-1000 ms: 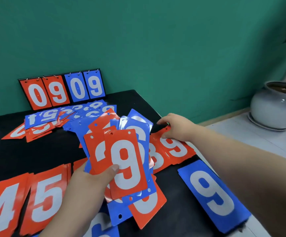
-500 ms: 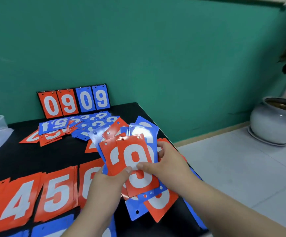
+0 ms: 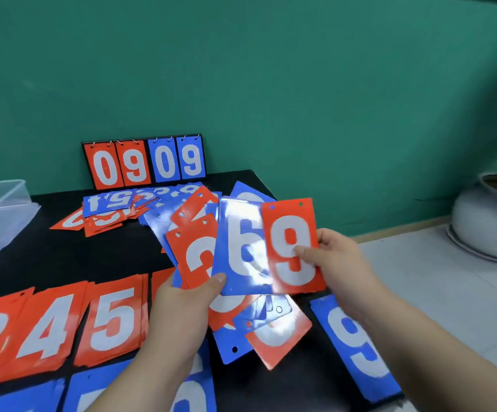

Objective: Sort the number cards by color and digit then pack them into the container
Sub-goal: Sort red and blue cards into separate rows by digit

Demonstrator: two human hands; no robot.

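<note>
risk of spill while pinching the red 9 card point(image 3: 283, 233) in the right hand point(image 3: 339, 263) and gripping a loose, glossy fan of cards point(image 3: 241, 248) in the left hand point(image 3: 182, 307) over sorted rows point(image 3: 113, 319), well apart from the container point(image 3: 0, 215)

Red 9 card point(image 3: 293, 248) — upright, held.

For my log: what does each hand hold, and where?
Right hand: red 9 card, by its right side. Left hand: fanned cards, by their lower edge.
</note>
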